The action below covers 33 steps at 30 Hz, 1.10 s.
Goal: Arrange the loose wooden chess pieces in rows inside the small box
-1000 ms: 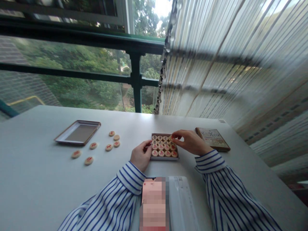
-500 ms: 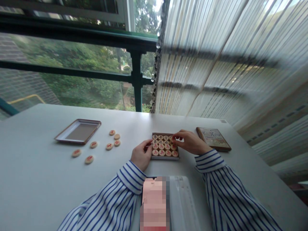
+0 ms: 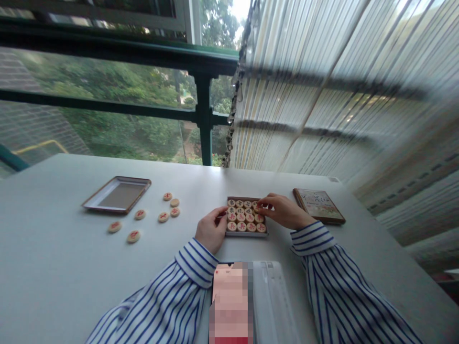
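A shallow box point(image 3: 247, 234) lies in front of me, filled with rows of round Chinese chess pieces point(image 3: 241, 227) marked in red or black. My left hand point(image 3: 211, 230) is closed on the box's left edge, thumb and fingers against its side. Over the upper right corner of the box, my right hand point(image 3: 281, 210) pinches with its fingertips at a chess piece. The fingers partly cover that piece and its neighbours. Several loose pieces point(image 3: 163, 217) with red marks lie on the white table point(image 3: 71, 267) left of the box, one of them blank-faced.
An empty tray-like lid point(image 3: 122, 197) lies at the left. At the right rests a flat box with a printed cover point(image 3: 319, 205). A phone point(image 3: 229, 301) and a white device point(image 3: 272, 301) sit nearest me. Behind the table are a window frame point(image 3: 203, 114) and a string curtain point(image 3: 304, 86).
Both hands stay almost where they were at the box. The view has shifted very slightly; the loose pieces have not moved on the table.
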Motion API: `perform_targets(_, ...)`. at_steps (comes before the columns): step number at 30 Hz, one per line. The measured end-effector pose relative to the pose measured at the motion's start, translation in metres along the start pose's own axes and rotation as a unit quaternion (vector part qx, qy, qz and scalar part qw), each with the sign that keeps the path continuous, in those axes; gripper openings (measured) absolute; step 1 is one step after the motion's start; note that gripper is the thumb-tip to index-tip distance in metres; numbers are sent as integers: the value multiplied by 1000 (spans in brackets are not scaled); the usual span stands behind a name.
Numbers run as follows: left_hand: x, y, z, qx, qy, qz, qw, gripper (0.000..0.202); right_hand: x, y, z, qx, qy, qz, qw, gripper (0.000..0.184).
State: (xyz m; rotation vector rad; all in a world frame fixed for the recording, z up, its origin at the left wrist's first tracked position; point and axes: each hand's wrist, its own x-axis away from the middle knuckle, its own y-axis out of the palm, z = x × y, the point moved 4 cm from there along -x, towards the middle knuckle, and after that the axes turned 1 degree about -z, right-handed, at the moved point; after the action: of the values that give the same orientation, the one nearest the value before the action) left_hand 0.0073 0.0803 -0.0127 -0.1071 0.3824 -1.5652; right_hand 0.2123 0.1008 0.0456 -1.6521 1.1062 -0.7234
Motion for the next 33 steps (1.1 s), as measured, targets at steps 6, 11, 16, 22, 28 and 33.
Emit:
perform_targets(6,1,0,2,-12,0,-6,1000,30,0,1,2,-4,1,-5,1000,27)
perform_targets(11,0,0,2,-6,2,1,1000,28,0,1,2,-6,3,-10,1000,27)
perform_targets(16,0,0,1,2,-4,-2,1000,29,0,0,2,-8,-4,-12,1000,30)
perform_targets(22,0,0,0,11,-6,2,1000,28,1,0,2,-19,0,-16,1000,30)
perform_targets(28,0,0,0,-6,0,-2,1000,28,0,0,3,-14,-3,-8,1000,30)
perform_targets(33,0,0,0,-1,-1,-1,1000,28,0,-1,3,-4,1,0,1000,29)
